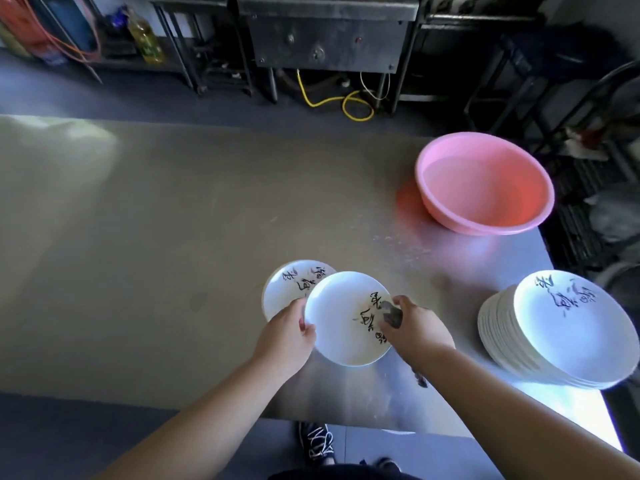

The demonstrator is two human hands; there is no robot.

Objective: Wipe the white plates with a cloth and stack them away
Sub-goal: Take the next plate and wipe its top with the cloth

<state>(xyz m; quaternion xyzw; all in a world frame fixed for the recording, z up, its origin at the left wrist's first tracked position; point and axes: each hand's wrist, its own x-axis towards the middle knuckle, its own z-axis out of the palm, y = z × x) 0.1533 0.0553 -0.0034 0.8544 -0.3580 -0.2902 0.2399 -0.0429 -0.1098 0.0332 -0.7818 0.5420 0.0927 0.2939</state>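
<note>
While the left hand (287, 336) grips the near-left rim of a round white plate with black brush lettering (341, 317), thumb curled over the edge and fingers hidden beneath, the right hand (417, 329) pinches a small crumpled grey cloth (392, 315) and presses it on the plate's inner face, on the side opposite the left hand and right over the lettering. That plate is held between the two hands, above a brushed stainless-steel table (156, 237). Just beyond the left hand's knuckles a second white lettered plate (287, 284) lies on the table, its near edge covered by the held plate; whether it is single or tops a low pile cannot be told. Well out to the outer side of the right hand, by the table's right edge, sits a tall stack of similar white plates (561, 336), the top one showing the same black script. Farther ahead of the right hand, well apart from it, a round pink plastic basin (512, 202) stands near the table's far right corner. Below the forearms, a dark shoe with white laces (317, 441) shows on the floor.
</note>
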